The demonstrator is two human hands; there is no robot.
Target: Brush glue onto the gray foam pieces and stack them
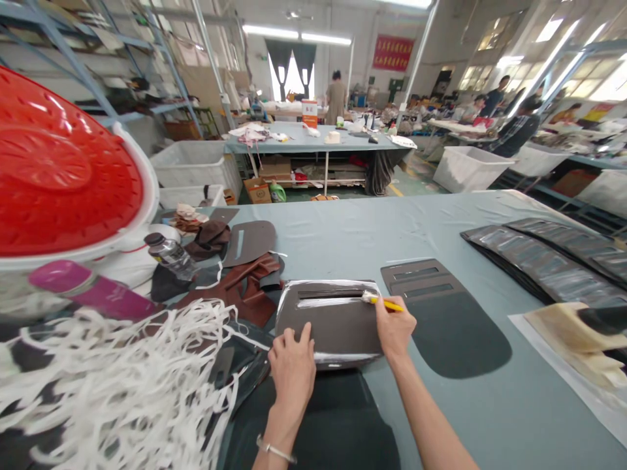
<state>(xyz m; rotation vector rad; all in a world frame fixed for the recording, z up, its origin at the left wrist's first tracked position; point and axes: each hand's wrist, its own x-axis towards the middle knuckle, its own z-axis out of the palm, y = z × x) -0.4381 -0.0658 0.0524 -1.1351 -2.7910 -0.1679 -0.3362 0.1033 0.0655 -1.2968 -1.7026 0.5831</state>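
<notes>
A dark grey-brown panel (333, 326) with a long slot lies in front of me, white glue smeared along its edges and beside the slot. My right hand (396, 326) pinches a yellow-handled brush (389, 305); its white-coated bristles touch the panel by the slot's right end. Pressing on the panel's lower left, my left hand (292, 362) has its fingers spread and grips nothing. To the right lies a second dark panel (455, 326) with two slots near its top edge. Another dark piece (323, 424) extends beneath the worked panel toward me.
At left are a heap of white strips (127, 385), a purple bottle (93, 290), a clear bottle (174, 254), brown leather scraps (240, 287) and a red basket (59, 163). Stacked dark panels (524, 258) and a cream-coloured container (563, 333) occupy the right. Several people work in the background.
</notes>
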